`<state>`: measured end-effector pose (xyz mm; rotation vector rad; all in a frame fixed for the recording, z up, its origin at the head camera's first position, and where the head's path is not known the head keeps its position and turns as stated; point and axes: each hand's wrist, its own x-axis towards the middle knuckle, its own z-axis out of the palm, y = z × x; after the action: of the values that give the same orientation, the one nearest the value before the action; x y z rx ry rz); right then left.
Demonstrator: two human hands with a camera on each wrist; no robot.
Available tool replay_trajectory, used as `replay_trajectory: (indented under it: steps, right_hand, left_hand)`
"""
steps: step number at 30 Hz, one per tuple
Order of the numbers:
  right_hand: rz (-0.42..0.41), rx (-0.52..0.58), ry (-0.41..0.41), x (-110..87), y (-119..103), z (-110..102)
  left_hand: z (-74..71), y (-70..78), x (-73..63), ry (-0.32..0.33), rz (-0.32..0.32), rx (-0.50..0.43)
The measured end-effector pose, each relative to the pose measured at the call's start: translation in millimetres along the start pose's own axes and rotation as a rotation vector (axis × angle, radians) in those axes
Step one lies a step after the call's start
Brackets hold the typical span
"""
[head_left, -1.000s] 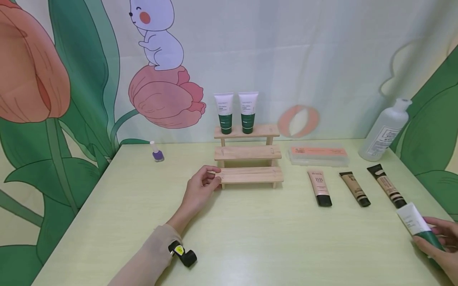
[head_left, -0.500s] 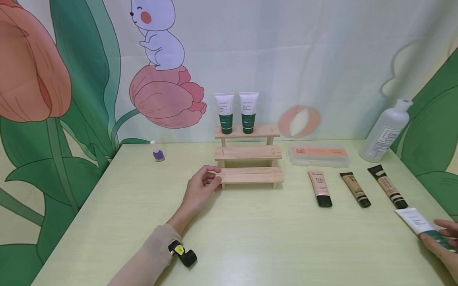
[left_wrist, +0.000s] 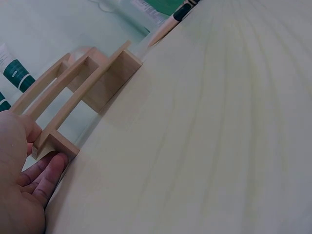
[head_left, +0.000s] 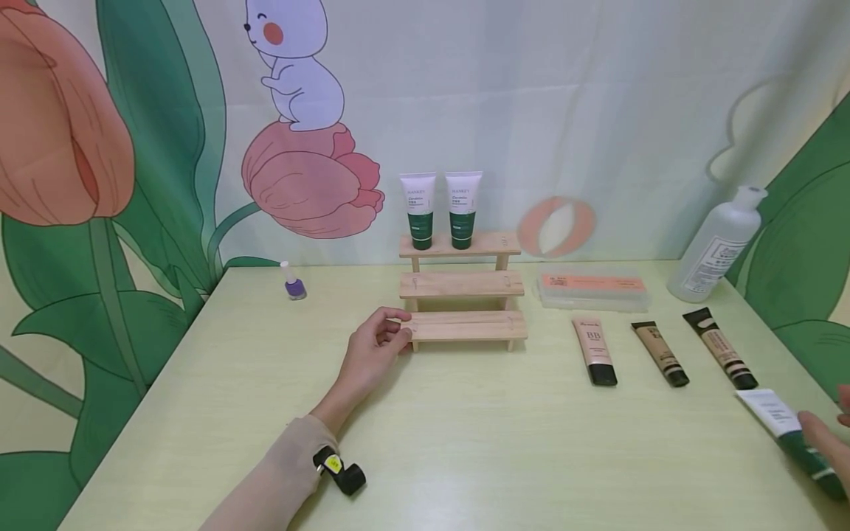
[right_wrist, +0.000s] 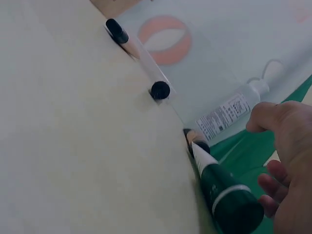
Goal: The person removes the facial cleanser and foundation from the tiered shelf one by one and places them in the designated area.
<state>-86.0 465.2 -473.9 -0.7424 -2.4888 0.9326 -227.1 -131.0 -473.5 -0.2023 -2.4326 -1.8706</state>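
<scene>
My left hand (head_left: 372, 350) pinches the left end of the lowest step of a three-step wooden stand (head_left: 461, 283); the left wrist view has its fingers tucked in by the end leg (left_wrist: 63, 142). Upright on the top step are two white-and-green squeeze tubes, a left one (head_left: 420, 212) and a right one (head_left: 463, 211). A third white-and-green squeeze tube (head_left: 793, 441) lies on the table at the right edge. Beside it is my right hand (head_left: 827, 447), partly out of the head view. In the right wrist view its thumb stands away from this tube (right_wrist: 222, 183).
Right of the stand lie a pink BB cream tube (head_left: 594, 350), a small tan tube (head_left: 660, 352) and a longer tan tube (head_left: 720, 346). Behind them are a flat clear case (head_left: 591, 289) and a white bottle (head_left: 714, 247). A purple nail polish bottle (head_left: 294, 284) stands at left.
My right hand has drawn the third white-and-green tube slightly toward the right and released it, its fingers moving apart from it. The left hand has stayed at the stand.
</scene>
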Motion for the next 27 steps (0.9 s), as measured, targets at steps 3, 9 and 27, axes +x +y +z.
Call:
replay_trajectory:
  steps: [3, 9, 27]
  right_hand:
    - [-0.016, -0.010, 0.012, -2.2, -21, -2]
    - [-0.047, 0.178, 0.104, -9.5, -66, 4]
    - [-0.396, 0.506, -0.118, 5.7, -193, 52]
  left_hand:
    - [-0.2, 0.0, 0.0, 0.000, -0.001, 0.001]
    - [-0.1, 0.7, 0.7, 0.001, 0.005, 0.013]
    - [0.1, 0.0, 0.0, 0.001, 0.001, -0.006]
